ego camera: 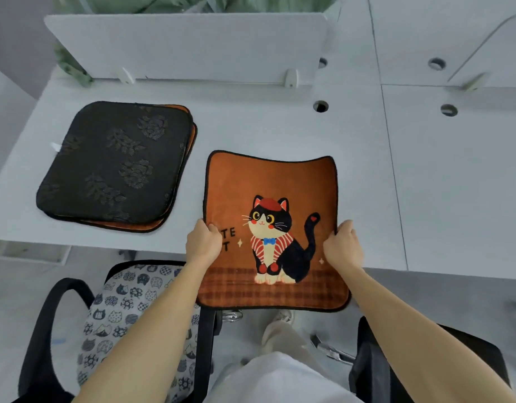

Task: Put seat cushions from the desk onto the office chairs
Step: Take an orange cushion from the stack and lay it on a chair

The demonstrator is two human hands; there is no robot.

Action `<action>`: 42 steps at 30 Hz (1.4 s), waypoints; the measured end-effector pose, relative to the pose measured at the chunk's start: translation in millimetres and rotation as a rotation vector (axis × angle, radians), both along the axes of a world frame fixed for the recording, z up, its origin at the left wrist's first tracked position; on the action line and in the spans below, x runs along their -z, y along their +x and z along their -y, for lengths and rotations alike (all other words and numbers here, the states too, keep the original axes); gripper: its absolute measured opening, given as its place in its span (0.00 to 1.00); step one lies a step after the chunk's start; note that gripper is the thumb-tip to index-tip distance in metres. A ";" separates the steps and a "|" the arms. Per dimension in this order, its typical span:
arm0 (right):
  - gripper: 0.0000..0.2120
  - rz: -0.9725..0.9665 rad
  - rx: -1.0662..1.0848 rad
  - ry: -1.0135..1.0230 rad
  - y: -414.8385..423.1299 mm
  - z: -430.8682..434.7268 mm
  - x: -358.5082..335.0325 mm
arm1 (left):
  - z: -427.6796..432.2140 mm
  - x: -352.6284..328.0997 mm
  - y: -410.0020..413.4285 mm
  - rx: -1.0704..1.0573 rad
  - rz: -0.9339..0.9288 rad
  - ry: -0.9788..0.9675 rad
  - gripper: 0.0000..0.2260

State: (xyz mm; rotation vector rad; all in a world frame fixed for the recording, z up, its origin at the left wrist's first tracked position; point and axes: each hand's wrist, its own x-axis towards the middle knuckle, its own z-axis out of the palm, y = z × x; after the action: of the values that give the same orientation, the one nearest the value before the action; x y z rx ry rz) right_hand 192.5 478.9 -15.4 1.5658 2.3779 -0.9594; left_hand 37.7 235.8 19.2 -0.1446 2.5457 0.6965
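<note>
Between the left hand [203, 242] and right hand [342, 247], both pinching its edges, the orange cat cushion [270, 181] is leaving the counter [280, 123]; left of them, one chair [129, 309] is already wearing a cushion, and the stack [117, 164] is waiting.

**Covered, cropped and unclear**

The left hand [204, 242] covers the first letters of the print on the orange cat cushion [270, 228], so only "TE" and "T" read. The fingers of both hands curl under that cushion's edges and are out of sight.

Under the black cushion [117, 164], only an orange rim of the lower cushions shows; their count and pictures cannot be told.

The right chair [425, 359] is mostly behind the right forearm and cut by the bottom edge. The green leaves [193, 2] beyond the white divider [190, 45] are blurred and cropped at the top.
</note>
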 end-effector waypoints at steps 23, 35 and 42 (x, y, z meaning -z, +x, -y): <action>0.09 -0.531 0.730 0.218 417.8 174.5 -152.5 | 45.8 -78.4 296.6 0.434 -0.135 0.201 0.18; 0.08 -0.519 0.954 0.224 627.0 174.6 -182.9 | -9.2 -101.7 441.5 0.776 -0.107 0.454 0.16; 0.11 -0.483 0.914 0.233 740.2 136.7 -188.0 | -58.9 -96.4 542.6 0.860 -0.134 0.468 0.16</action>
State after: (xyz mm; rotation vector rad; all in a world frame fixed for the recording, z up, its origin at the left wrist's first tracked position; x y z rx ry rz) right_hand 932.7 342.2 172.6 2.9098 2.0242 -1.3467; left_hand 580.3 294.8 115.5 1.1040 2.1570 0.9035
